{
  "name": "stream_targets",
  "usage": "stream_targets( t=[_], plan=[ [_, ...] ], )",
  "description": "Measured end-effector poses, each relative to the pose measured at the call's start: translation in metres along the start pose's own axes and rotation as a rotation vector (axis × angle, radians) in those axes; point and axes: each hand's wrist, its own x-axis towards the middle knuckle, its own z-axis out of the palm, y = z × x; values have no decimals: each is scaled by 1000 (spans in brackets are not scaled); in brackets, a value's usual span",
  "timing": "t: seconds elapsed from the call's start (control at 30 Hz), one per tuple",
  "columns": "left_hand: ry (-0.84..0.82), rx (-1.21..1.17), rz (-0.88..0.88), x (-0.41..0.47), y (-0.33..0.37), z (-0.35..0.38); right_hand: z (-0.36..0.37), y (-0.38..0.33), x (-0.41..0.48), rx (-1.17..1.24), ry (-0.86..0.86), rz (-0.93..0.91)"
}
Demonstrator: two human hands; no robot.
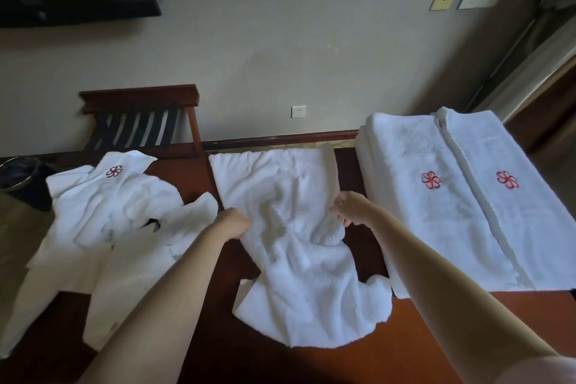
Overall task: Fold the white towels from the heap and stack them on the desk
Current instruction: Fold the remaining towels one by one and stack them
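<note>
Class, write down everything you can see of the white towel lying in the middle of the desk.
The middle towel is white and looks like fluffy terry, with no emblem showing. It lies spread out and rumpled on the wooden desk, running lengthwise toward the viewer, its near end wavy. The left hand grips its left edge, the right hand pinches its right edge, and creases gather between them.

Head cam, fwd/down, close over desk

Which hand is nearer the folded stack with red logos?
Right. The right hand grips the middle towel just beside the folded stack; the left hand grips its opposite side.
</note>
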Motion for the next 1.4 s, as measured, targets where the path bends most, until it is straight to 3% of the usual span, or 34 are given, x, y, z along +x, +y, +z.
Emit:
stream_targets(
  t=[0.13,0.33,0.43,0.53,0.63,0.73,0.8,0.83,0.87,0.9,0.93,0.97,1.0,1.07,1.23,1.4],
  plan=[
    [-120,1,43,-22,-30,38,34,41,-29,-134,-20,37],
    [-271,54,14,-48,-66,86,86,88,-69,-238,-197,132],
    [-287,94,34,-59,-77,105,105,99,-83,-373,-206,151],
    [-243,267,153,-68,-86,117,116,103,-94,-340,-274,154],
    [-118,146,228,-73,-90,116,107,101,-100,-149,-240,87],
    [90,-70,246,-77,-91,96,74,92,-120,320,-169,99],
    [259,-161,243,-80,-87,80,65,82,-123,476,-126,163],
    [330,-218,237,-82,-84,73,73,103,-127,596,-209,84],
    [375,-301,213,-84,-80,67,75,111,-127,831,-179,141],
    [395,-401,173,-85,-77,61,64,100,-126,831,-142,396],
    [397,-491,115,-84,-73,58,67,98,-127,831,-108,387],
    [397,-560,70,-90,-74,53,65,104,-132,875,-286,145],
    [372,-602,32,-92,-75,51,56,95,-131,971,-351,104],
    [311,-646,-16,-91,-79,49,42,84,-133,1323,-152,253],
    [221,-617,-124,-96,-99,55,60,102,-142,1016,-153,129],
    [64,-557,-197,-105,-109,66,87,106,-148,924,61,279]
  ],
)
